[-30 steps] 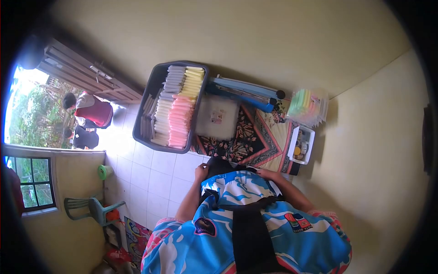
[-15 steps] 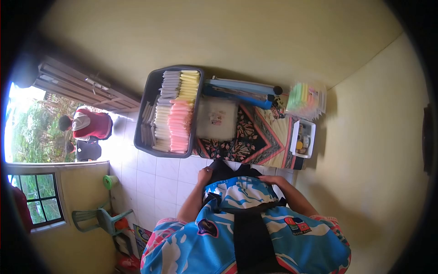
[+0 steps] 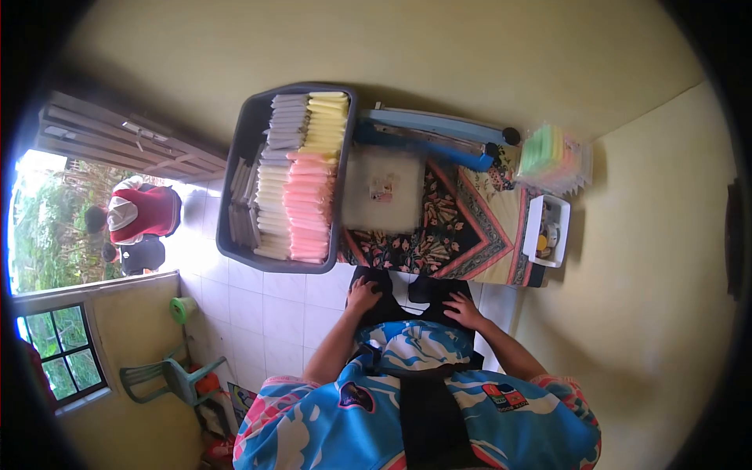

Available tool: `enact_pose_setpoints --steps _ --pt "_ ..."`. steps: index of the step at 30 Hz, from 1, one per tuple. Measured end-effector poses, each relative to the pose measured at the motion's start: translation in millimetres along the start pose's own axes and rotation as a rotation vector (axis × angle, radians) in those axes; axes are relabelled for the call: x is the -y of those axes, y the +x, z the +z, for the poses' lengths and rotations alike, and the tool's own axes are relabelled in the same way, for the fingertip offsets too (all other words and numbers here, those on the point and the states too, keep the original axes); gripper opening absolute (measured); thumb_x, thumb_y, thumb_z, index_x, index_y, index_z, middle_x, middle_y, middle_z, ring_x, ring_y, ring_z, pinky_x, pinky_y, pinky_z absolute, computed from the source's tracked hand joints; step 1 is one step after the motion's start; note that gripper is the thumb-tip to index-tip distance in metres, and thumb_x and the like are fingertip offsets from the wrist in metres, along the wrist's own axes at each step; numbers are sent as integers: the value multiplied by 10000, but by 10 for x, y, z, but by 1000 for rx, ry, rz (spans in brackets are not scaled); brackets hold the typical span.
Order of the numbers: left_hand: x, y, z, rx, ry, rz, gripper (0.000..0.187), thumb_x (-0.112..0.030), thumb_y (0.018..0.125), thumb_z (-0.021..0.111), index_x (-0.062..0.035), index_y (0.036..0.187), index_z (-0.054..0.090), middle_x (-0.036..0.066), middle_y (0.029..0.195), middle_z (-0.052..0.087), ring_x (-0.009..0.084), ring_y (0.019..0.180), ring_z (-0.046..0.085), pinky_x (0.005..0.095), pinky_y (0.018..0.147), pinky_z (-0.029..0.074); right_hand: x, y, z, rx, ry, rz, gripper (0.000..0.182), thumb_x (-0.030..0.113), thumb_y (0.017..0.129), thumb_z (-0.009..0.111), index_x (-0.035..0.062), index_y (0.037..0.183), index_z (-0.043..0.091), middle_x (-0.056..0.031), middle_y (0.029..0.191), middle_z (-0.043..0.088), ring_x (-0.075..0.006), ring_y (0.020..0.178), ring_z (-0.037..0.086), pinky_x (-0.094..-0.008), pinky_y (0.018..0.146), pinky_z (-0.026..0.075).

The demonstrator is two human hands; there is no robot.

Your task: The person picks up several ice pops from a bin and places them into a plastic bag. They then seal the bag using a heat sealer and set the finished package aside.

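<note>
My left hand (image 3: 363, 297) lies on the left knee of my black trousers (image 3: 389, 307), its fingers stretched out and nothing in them. On the other knee rests my right hand (image 3: 464, 310), empty too, with its fingers spread. Ahead of my knees is a low surface with a patterned cloth (image 3: 446, 243). A large grey tub (image 3: 223, 211) stands at the left, full of rows of slim packets: pink packets (image 3: 307, 207), yellow, cream and grey ones. Beside it lies a translucent, squarish plastic piece (image 3: 364, 215) with a small printed label.
Behind the plastic piece stands a long blue device (image 3: 439, 125), like a bag sealer. To the right are a stack of clear bags with colourful contents (image 3: 552, 157) and a white box (image 3: 558, 207) of small items. Two people (image 3: 145, 215) sit by the doorway; a green chair (image 3: 184, 380) stands lower left.
Both hands have moved forward onto my knees, and their fingers now show more clearly. My view has shifted slightly, and the knees appear farther apart.
</note>
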State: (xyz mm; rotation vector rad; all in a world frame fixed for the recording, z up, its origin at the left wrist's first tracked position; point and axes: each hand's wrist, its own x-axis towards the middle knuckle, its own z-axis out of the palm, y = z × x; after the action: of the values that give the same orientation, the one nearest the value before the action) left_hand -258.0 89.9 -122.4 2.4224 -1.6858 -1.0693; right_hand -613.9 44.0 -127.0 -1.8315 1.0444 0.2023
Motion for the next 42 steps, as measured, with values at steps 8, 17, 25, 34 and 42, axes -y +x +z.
enact_pose_setpoints --steps 8,17,25,34,42 --pt "152 178 -136 200 117 -121 238 -269 782 645 -67 907 652 205 929 638 336 939 600 421 817 475 145 167 322 -120 -103 -180 169 228 786 614 69 731 617 -63 784 600 -281 801 553 -426 763 406" --pt "699 132 -110 429 -34 761 455 -406 850 557 21 728 659 166 665 640 315 585 622 396 575 516 397 -430 519 -226 61 -352 137 171 757 650 69 828 594 -89 892 600 -286 940 547 -421 900 394" --pt "469 684 15 907 -307 -225 632 -617 829 493 -38 645 666 97 478 570 181 346 523 302 344 455 -321 -135 512 -231 -84 -479 390 311 797 537 111 1129 592 -106 1291 492 -285 1237 410 -463 1052 280" --pt "625 998 425 857 -219 -257 633 -584 844 474 -23 634 679 137 494 577 228 365 541 327 363 466 -762 23 827 -235 -169 -610 391 342 765 546 156 1103 606 -98 1276 503 -292 1209 434 -455 1022 314" --pt "621 987 591 763 -215 -262 647 -587 838 481 -5 634 676 138 485 571 223 356 532 328 362 460 -996 158 958 -342 -167 -639 322 359 807 510 127 1030 508 -121 1304 478 -327 1215 420 -473 1000 314"
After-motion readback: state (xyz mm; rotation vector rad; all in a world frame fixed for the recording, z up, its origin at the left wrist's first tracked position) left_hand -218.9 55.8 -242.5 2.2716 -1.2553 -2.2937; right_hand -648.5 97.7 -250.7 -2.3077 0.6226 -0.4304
